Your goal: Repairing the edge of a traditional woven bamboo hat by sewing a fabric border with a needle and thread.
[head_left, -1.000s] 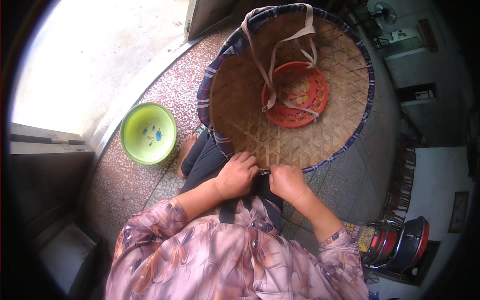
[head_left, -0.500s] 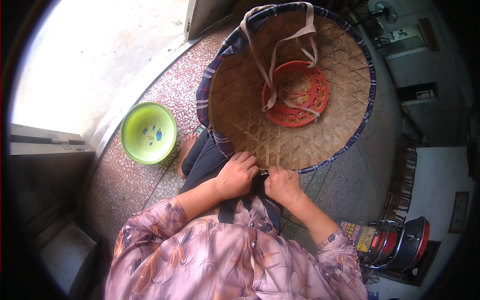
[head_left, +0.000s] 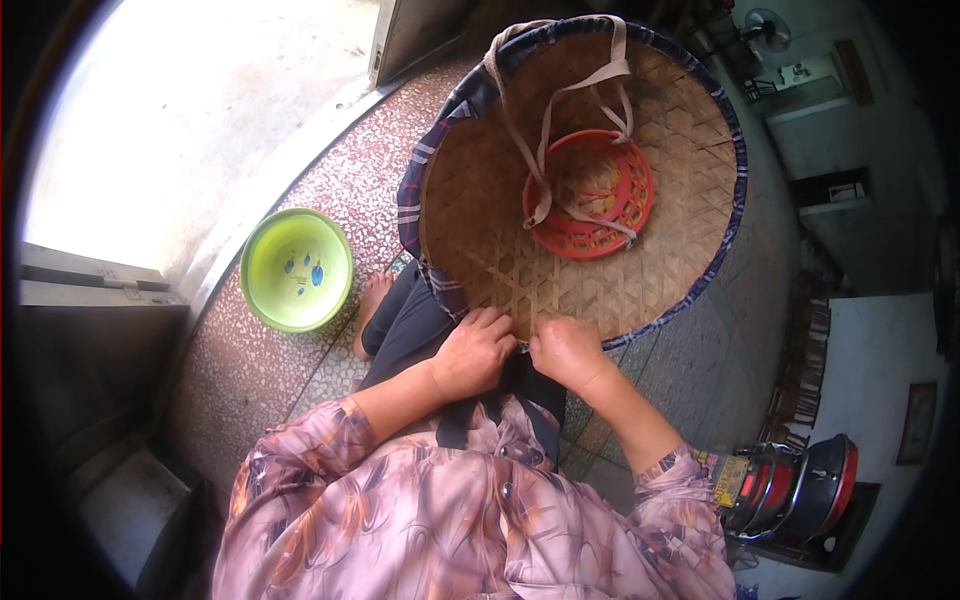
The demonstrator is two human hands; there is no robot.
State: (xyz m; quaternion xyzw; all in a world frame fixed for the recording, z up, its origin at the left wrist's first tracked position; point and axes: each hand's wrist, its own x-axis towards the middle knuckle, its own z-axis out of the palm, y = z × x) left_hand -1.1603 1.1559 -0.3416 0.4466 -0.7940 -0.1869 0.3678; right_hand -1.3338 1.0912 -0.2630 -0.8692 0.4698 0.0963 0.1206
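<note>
A wide woven bamboo hat (head_left: 690,180) rests over my lap with its hollow inner side up. Dark blue plaid cloth (head_left: 412,200) wraps its rim. Inside sits a round red plastic basket-like headpiece (head_left: 548,236), with pale cloth straps (head_left: 543,130) tied to it and looped over the far rim. My left hand (head_left: 472,352) is closed on the cloth edge at the near rim. Just beside it, my right hand (head_left: 568,352) pinches the same edge, its fingertips on the inner side. Any small item between the fingers is hidden.
A green plastic basin (head_left: 298,270) stands on the speckled floor (head_left: 240,375) at the left, near a bright doorway (head_left: 180,120). My bare foot (head_left: 374,300) is beside it. At the right are a parked motorbike (head_left: 785,490) and, farther back, a fan (head_left: 768,30).
The hat's far rim has dipped slightly toward me, and the headpiece shifts down a little with it. My right hand has turned and its fingers reach slightly farther over the rim.
</note>
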